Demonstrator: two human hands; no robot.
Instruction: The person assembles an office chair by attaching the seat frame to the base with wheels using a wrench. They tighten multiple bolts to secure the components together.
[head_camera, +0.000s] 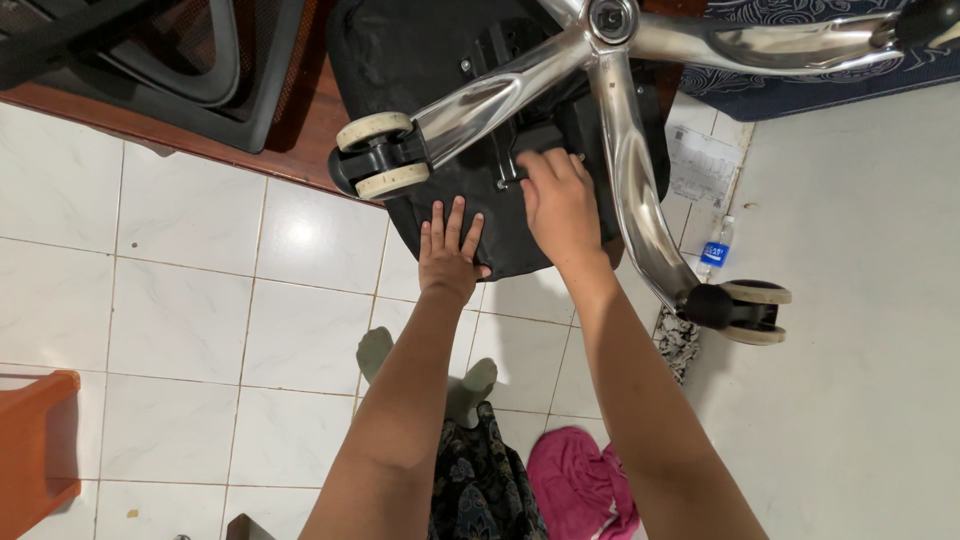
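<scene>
An office chair lies upturned, its black seat underside (420, 60) facing me and its chrome star base (610, 60) on top. My left hand (448, 248) rests flat, fingers spread, on the seat's near edge. My right hand (558, 205) curls over a black lever or fitting (512, 178) under the seat, between two chrome legs; what the fingers grip is hidden. A cream-and-black caster (380, 155) sits just left of my hands, and another caster (750, 310) is at the lower right.
A black mesh chair back (170, 60) lies on a wooden surface (150, 125) at top left. On the white tile floor stand a small water bottle (716, 248), a paper sheet (700, 165), a pink cloth (580, 485) and an orange stool (35, 450).
</scene>
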